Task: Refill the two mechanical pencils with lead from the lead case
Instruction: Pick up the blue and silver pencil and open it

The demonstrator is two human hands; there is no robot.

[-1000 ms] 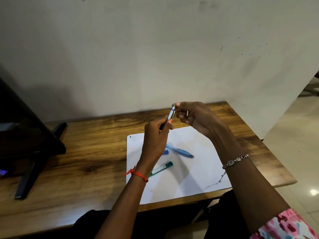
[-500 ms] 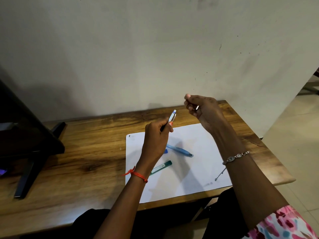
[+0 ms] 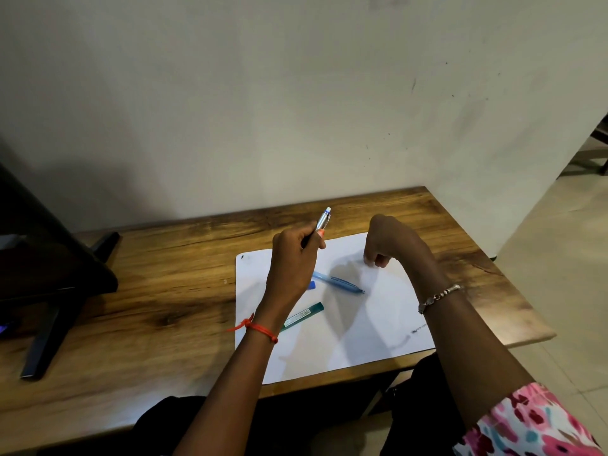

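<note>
While left hand point(image 3: 292, 258) grips pencil point(image 3: 321, 222), right hand point(image 3: 385, 245) curled, contents unclear, lead case point(image 3: 304, 315) closed.

A brown wood-grain bench point(image 3: 171, 291) carries a white paper sheet point(image 3: 378, 324) near its front right edge; a black angled stand point(image 3: 49, 291) rests at its left edge.

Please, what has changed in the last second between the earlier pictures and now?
The right hand left the pencil's top end, rose away to the right, then came down to the white paper, fingers curled; what it holds cannot be seen. The left hand keeps gripping the mechanical pencil, tilted more to the right. The blue pencil, green lead case and small blue piece stayed in place.
</note>
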